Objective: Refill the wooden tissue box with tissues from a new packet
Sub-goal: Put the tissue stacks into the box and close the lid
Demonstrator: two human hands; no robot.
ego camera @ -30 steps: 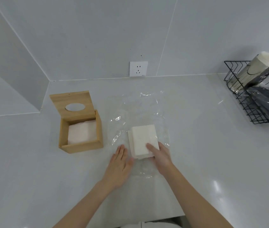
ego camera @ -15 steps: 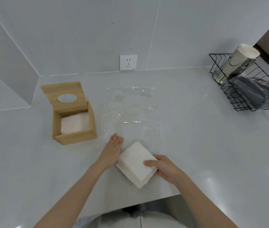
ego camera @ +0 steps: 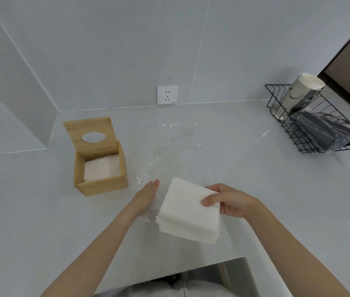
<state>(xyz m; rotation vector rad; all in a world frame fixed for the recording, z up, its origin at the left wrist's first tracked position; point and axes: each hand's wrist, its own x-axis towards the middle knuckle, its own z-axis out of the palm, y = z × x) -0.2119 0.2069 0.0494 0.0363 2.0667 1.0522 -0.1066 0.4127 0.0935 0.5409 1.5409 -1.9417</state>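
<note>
The right hand (ego camera: 232, 202) pinches the tissue stack (ego camera: 189, 211) above the desk (ego camera: 255, 179) — the open wooden tissue box (ego camera: 100, 166) lies to its left, nearer the flat, empty left hand (ego camera: 146, 195).

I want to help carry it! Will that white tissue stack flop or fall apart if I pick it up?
Probably floppy: the tissue stack is loose thin sheets, layers showing at its edge. It likely weighs little, since the right hand holds it alone. Sheets may slide apart.

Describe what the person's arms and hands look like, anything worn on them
Both forearms are bare up to the frame edge: no sleeves showing. The left hand and right hand have no gloves, and no rings, watch or bracelets are visible. Fingernails look short and unpainted, as far as the view shows.
</note>
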